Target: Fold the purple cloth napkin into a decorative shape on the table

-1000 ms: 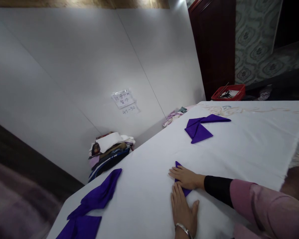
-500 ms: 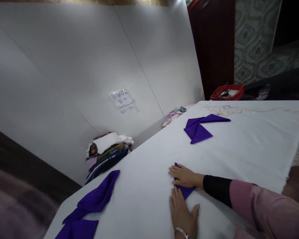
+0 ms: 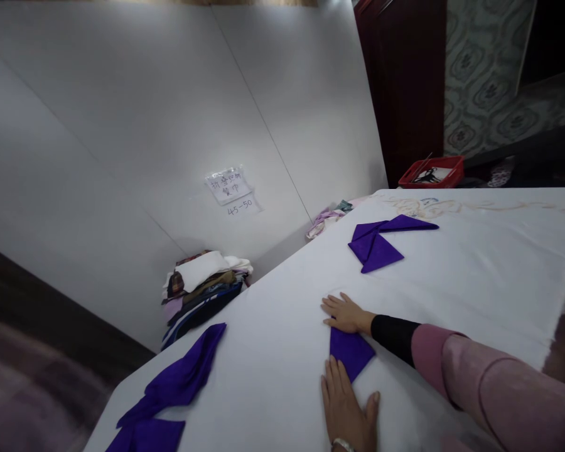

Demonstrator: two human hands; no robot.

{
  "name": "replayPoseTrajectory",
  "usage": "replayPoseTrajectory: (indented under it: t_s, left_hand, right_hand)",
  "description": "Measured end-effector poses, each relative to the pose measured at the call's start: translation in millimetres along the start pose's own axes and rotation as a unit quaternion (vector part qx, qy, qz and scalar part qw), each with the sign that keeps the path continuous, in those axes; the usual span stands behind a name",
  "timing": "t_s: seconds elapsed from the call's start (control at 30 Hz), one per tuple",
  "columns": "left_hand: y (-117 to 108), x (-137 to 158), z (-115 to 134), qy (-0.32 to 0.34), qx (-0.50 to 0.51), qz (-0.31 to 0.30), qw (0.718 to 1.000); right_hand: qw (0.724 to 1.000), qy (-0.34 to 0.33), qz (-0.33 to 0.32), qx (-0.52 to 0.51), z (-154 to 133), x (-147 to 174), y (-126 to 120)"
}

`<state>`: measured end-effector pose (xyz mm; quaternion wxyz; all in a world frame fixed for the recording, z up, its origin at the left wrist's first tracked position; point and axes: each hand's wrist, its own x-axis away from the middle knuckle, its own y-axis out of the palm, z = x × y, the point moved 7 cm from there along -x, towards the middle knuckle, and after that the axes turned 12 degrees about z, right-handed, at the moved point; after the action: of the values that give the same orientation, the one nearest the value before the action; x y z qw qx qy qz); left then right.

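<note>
A folded purple napkin (image 3: pixel 351 354) lies flat on the white table, under and between my two hands. My left hand (image 3: pixel 346 402), with a bracelet at its wrist, rests palm down, its fingertips on the napkin's near left edge and its thumb out to the side. At the napkin's far end my right hand (image 3: pixel 346 314) is pressed flat with fingers spread, covering that tip. Beyond it sits a purple napkin (image 3: pixel 374 245) folded into an angular shape with a long point. More folded purple cloth (image 3: pixel 183 373) lies at the table's left, partly cut off by the frame.
A white cloth (image 3: pixel 489 263) covers the table, with a tan pattern at its far end. Stacked clothes (image 3: pixel 207 282) stand past the left edge, beside a wall with a handwritten sign (image 3: pixel 229 185). A red basket (image 3: pixel 433 172) sits beyond the far edge.
My right hand has slid away from me toward the napkin's far tip, uncovering more of the purple cloth. My left hand has stayed nearly in place.
</note>
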<state>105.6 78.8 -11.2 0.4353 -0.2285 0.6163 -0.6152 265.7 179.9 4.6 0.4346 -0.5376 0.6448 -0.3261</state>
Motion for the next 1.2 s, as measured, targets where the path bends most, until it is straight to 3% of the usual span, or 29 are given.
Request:
replayPoseTrajectory:
  t_s: [0.23, 0.4, 0.47, 0.53, 0.6, 0.67, 0.8, 1.2]
  left_hand:
    - [2.8, -1.5, -1.7, 0.014, 0.009, -0.042, 0.999]
    - [-1.5, -3.7, -5.7, 0.012, -0.013, -0.024, 1.000]
    - [-2.2, -4.0, -4.7, 0.013, -0.021, -0.015, 1.000]
    - [-1.7, -3.8, -2.1, 0.019, -0.034, -0.001, 0.999]
    - [-0.8, -3.2, 0.3, 0.019, -0.055, 0.022, 0.998]
    - [-0.1, -2.2, 1.9, 0.009, -0.077, 0.045, 0.996]
    - [2.0, 0.1, 5.3, 0.000, -0.086, 0.044, 0.995]
    - [4.6, -0.5, -0.2, 0.013, -0.017, -0.044, 0.999]
  right_hand:
    - [0.995, 0.090, 0.032, 0.028, 14.6, -13.8, -5.3]
    - [0.989, 0.133, 0.062, 0.033, 13.3, -15.5, -26.7]
    - [0.992, 0.101, 0.076, 0.022, -0.6, -9.1, -32.5]
    - [0.996, 0.027, 0.084, 0.001, -21.7, 2.7, -32.1]
    - [0.996, -0.044, 0.070, -0.021, -39.6, 18.3, -24.3]
    - [0.997, -0.069, 0.035, -0.028, -44.7, 31.2, -12.8]
    - [0.999, -0.048, -0.005, -0.025, -28.1, 34.3, -2.1]
    - [0.999, -0.006, 0.020, 0.026, 7.4, -4.6, -3.5]
